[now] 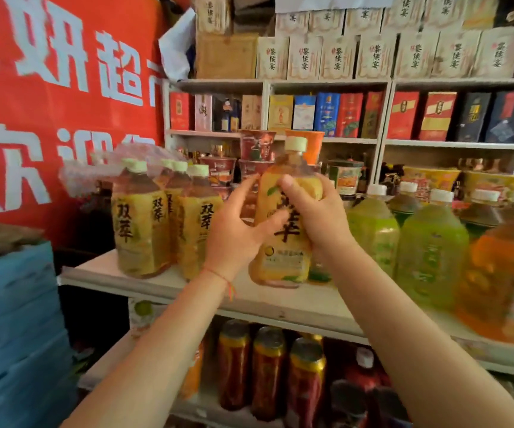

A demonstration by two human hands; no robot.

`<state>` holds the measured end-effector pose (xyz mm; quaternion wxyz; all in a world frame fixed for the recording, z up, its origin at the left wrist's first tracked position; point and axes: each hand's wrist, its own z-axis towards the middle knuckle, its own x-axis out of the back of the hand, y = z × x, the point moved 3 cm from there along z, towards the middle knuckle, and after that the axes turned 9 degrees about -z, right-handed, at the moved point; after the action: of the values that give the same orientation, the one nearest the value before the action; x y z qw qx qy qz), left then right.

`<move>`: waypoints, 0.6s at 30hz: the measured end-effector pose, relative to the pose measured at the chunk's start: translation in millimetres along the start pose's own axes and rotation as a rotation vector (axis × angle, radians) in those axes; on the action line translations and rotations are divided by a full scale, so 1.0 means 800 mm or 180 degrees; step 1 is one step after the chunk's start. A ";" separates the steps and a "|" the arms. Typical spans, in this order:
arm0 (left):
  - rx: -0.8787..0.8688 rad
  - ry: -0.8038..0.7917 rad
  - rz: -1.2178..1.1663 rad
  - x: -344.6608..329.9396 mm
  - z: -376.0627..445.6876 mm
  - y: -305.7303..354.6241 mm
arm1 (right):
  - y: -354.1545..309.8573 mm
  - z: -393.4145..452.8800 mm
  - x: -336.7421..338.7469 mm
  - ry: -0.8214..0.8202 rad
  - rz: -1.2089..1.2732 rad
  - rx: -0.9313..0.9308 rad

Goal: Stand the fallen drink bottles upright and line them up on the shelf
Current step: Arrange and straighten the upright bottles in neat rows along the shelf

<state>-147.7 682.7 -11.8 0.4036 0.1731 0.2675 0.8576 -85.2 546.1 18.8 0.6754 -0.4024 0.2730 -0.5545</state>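
Yellow-labelled tea bottle [283,217] stands upright on the white shelf [296,304], both hands holding it: right hand [314,217] curled round its shoulder, left hand [237,233] spread, thumb across the label. Matching bottles [163,220] stand at nine o'clock.

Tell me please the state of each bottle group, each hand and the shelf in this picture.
Held yellow bottle: upright, capped, gripped by both hands, base at the shelf.
Left hand: holds the bottle's left side.
Right hand: fingers curled round the bottle's upper right.
Yellow bottles at left: upright, capped, grouped.
Green bottles: upright, capped.
Orange bottle: upright at the far right.
Shelf: carries all these bottles.
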 end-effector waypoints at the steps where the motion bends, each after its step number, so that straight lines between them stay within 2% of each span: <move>1: -0.0365 0.0350 0.0492 0.014 0.003 -0.006 | 0.003 0.005 -0.015 0.0252 -0.0051 0.0033; 3: -0.0861 0.1047 0.1193 0.040 0.004 -0.019 | 0.012 0.017 -0.039 0.0586 -0.0273 0.0115; 5: -0.0771 0.1233 0.1620 0.058 0.008 -0.041 | 0.025 0.032 -0.059 0.0727 -0.0600 0.0181; 9: -0.0142 0.0788 0.1713 0.076 0.024 -0.083 | 0.064 0.059 -0.091 0.0818 -0.0920 0.0018; 13: -0.0266 0.0669 0.1616 0.082 0.031 -0.102 | 0.091 0.084 -0.119 0.0895 -0.1129 -0.0105; 18: -0.0260 0.0724 0.1400 0.081 0.030 -0.118 | 0.113 0.108 -0.158 0.0570 -0.1132 -0.0073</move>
<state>-118.3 791.1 -43.5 0.1813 0.1131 0.2323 0.9489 3.1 695.2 -22.3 0.5351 -0.4010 0.2630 -0.6955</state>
